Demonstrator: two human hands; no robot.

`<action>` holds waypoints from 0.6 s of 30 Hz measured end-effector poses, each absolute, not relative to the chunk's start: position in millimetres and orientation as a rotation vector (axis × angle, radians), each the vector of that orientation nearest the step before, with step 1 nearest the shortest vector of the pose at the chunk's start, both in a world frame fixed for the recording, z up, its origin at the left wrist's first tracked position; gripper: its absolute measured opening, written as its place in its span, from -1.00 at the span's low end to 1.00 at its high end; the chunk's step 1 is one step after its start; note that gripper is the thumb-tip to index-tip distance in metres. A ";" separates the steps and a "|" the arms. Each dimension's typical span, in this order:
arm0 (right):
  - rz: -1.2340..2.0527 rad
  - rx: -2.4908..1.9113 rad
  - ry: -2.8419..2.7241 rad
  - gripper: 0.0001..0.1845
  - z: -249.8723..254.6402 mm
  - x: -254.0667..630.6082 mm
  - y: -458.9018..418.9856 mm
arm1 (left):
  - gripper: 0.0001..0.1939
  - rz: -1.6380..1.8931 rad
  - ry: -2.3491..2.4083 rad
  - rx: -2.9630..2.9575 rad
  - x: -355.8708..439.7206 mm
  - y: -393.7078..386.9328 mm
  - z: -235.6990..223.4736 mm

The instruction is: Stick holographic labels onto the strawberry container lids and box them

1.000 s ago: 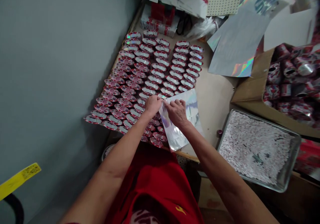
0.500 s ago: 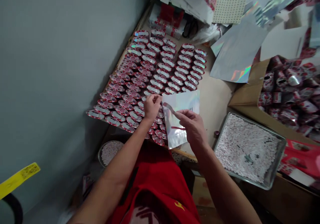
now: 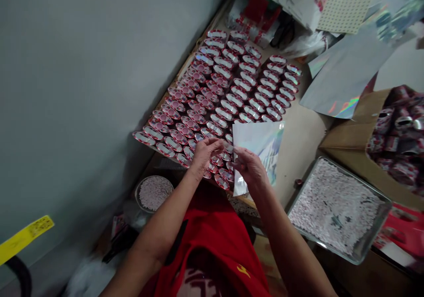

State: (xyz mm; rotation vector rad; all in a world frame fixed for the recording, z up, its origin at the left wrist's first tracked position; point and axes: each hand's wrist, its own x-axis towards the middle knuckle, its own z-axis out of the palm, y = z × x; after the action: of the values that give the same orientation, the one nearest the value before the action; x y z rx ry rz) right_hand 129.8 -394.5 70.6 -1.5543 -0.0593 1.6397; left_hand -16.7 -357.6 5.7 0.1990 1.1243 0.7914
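Over the near edge of the table, my left hand [image 3: 204, 156] and my right hand [image 3: 250, 167] face each other with fingertips pinched. Between them is a small pale strip [image 3: 228, 146], thin and hard to make out; each hand appears to grip one end. Below my right hand lies a shiny silver sheet [image 3: 274, 140] with rainbow glints. Beneath and beyond my left hand, red-patterned pieces with pointed oval tops [image 3: 228, 106] stand in tight rows. Some tops carry a silver-white strip, others show a pink round centre.
To the right are a metal tray [image 3: 356, 255] of small pale pieces and a cardboard box [image 3: 344, 140] full of red-patterned rolled pieces. More silver sheets [image 3: 344, 76] and a dotted sticker sheet [image 3: 346, 12] lie behind. A bowl [image 3: 137, 195] sits low at left, near the wall [image 3: 82, 89].
My right hand has brought the strip left from above the silver sheet to my left hand, and the two hands now meet at it. The whole view has shifted slightly.
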 end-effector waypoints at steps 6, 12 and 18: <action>1.394 -1.748 -0.114 -0.58 56.3 108.5 -404.7 | -0.59 0.857 1.232 0.273 -32.1 -367.2 11.1; 1.195 -1.851 -0.316 -0.69 -5.4 14.3 -393.1 | -0.85 0.793 1.835 0.888 -109.6 -359.9 4.7; 1.142 -2.204 -0.659 -0.72 -25.4 -50.2 -364.8 | -0.88 0.555 2.173 1.416 -172.0 -330.1 -16.4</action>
State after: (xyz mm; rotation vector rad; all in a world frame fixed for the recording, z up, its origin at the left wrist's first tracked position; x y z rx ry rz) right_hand -50.2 -364.8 -25.4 -2.2038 -0.6588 1.1418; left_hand -172.0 -330.1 -16.4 1.4162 2.1726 0.5545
